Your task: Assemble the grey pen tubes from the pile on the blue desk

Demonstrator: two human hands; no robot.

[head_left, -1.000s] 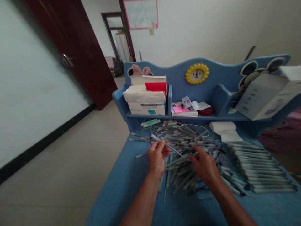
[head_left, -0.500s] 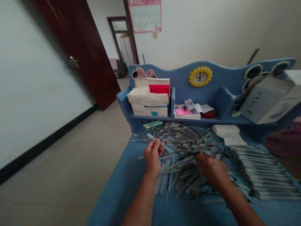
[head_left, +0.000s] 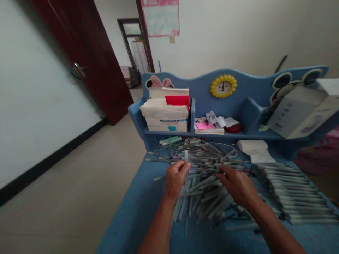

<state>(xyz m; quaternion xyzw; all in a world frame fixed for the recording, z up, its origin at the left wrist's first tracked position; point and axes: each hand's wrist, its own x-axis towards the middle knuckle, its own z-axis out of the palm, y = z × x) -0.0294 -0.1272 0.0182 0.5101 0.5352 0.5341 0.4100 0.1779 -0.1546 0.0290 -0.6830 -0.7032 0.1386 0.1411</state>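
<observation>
My left hand pinches a translucent tube, which stands nearly upright above the pile. To the right, my right hand has its thumb and fingers drawn near each other over the pile; whether a thin dark piece is between them is too blurred to tell. Under and around both hands lies a loose heap of grey tubes with dark tips. A neat row of similar tubes lies at the right of the blue desk.
Behind the pile, a blue shelf bears a mask box, papers and a white carton. A white paper roll lies below it. A yellow flower clock is on the backboard.
The tube in my left hand has turned from slanted to nearly upright, and that hand has shifted slightly right. My right hand has risen a little, its fingers still over the pile.
</observation>
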